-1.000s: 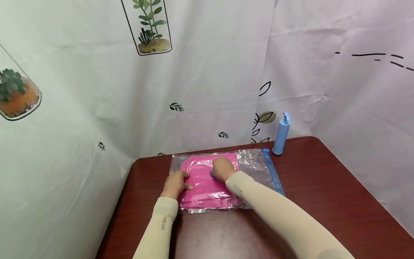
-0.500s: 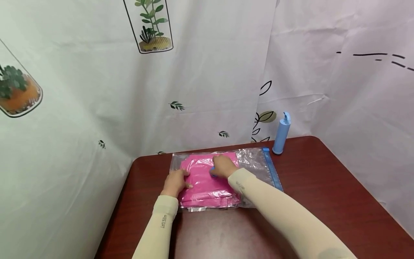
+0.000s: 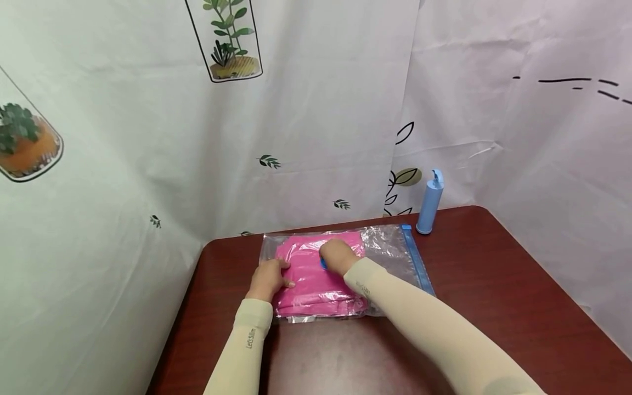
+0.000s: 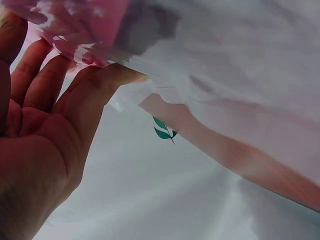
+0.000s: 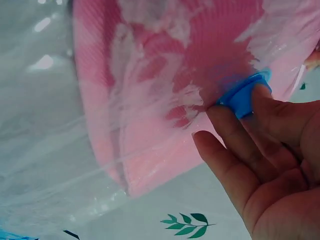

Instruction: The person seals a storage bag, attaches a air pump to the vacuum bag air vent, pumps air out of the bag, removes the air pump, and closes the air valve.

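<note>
A clear plastic storage bag (image 3: 387,247) lies flat on the table with folded pink fabric (image 3: 308,280) inside. Set in its upper film is a round blue valve cap (image 5: 244,97). My right hand (image 3: 338,256) pinches this cap between thumb and fingers, most plainly seen in the right wrist view. At the bag's left side my left hand (image 3: 266,278) rests on the film, its fingertips and thumb touching over the pink fabric. In the left wrist view, the fingers (image 4: 40,75) lie against the plastic, gently bent.
A light blue hand pump (image 3: 429,208) stands upright at the table's back right. The bag's blue zip strip (image 3: 417,260) runs down its right end, with a slider (image 3: 406,227) at the far corner. Patterned white curtains hang behind the dark red table (image 3: 494,274).
My right hand has turned slightly back and forth at the blue valve cap and still pinches it. The left hand stays where it was.
</note>
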`<state>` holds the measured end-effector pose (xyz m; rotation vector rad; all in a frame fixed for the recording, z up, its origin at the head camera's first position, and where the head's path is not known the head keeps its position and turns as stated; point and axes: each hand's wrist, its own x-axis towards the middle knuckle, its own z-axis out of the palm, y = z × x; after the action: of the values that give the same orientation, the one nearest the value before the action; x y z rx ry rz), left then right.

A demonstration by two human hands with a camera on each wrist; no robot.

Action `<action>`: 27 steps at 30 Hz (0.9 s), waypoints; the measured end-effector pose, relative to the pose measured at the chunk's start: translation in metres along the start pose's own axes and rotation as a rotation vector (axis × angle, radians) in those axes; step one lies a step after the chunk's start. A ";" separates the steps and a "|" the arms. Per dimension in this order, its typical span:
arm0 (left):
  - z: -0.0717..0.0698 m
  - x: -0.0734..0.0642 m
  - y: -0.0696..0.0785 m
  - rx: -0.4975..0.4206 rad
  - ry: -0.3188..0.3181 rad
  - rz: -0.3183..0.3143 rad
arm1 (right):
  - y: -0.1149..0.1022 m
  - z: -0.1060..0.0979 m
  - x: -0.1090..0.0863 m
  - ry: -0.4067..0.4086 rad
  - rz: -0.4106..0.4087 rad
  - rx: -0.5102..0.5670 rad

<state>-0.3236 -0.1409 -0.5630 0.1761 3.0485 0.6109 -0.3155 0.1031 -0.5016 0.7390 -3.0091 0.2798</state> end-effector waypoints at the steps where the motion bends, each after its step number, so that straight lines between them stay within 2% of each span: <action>1: -0.005 -0.004 0.005 -0.006 -0.006 -0.006 | 0.001 0.001 0.002 -0.009 -0.009 0.018; 4: -0.019 -0.017 0.019 -0.030 -0.025 -0.032 | 0.013 0.013 0.012 -0.029 -0.014 0.060; 6: -0.027 -0.026 0.027 -0.049 -0.036 -0.055 | 0.026 0.035 0.025 -0.011 -0.007 0.077; 8: -0.029 -0.031 0.030 -0.058 -0.037 -0.071 | 0.038 0.055 0.035 0.034 -0.004 0.081; 9: -0.029 -0.033 0.032 -0.059 -0.036 -0.075 | 0.039 0.055 0.035 0.024 0.007 0.095; 10: -0.029 -0.035 0.032 -0.053 -0.037 -0.073 | 0.042 0.060 0.035 0.053 -0.006 0.078; 12: -0.029 -0.036 0.033 -0.057 -0.041 -0.075 | 0.038 0.052 0.028 0.065 -0.025 0.051; 15: -0.028 -0.035 0.035 -0.065 -0.046 -0.070 | 0.022 0.022 0.009 0.032 -0.040 0.048; 19: -0.030 -0.030 0.034 -0.069 -0.041 -0.059 | 0.009 -0.003 -0.001 -0.037 -0.036 0.075; 21: -0.020 -0.020 0.022 -0.041 -0.024 -0.029 | 0.007 -0.009 -0.002 -0.096 -0.005 0.111; 24: -0.019 -0.019 0.021 -0.033 -0.029 -0.031 | 0.009 -0.011 0.000 -0.139 0.058 0.184; 26: -0.019 -0.020 0.022 -0.044 -0.030 -0.037 | 0.012 -0.011 0.001 -0.139 0.087 0.224; 27: -0.024 -0.025 0.028 -0.060 -0.038 -0.050 | 0.018 -0.002 0.004 -0.099 0.069 0.227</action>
<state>-0.2967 -0.1273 -0.5300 0.1078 2.9836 0.6865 -0.3273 0.1179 -0.5023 0.6829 -3.1350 0.6142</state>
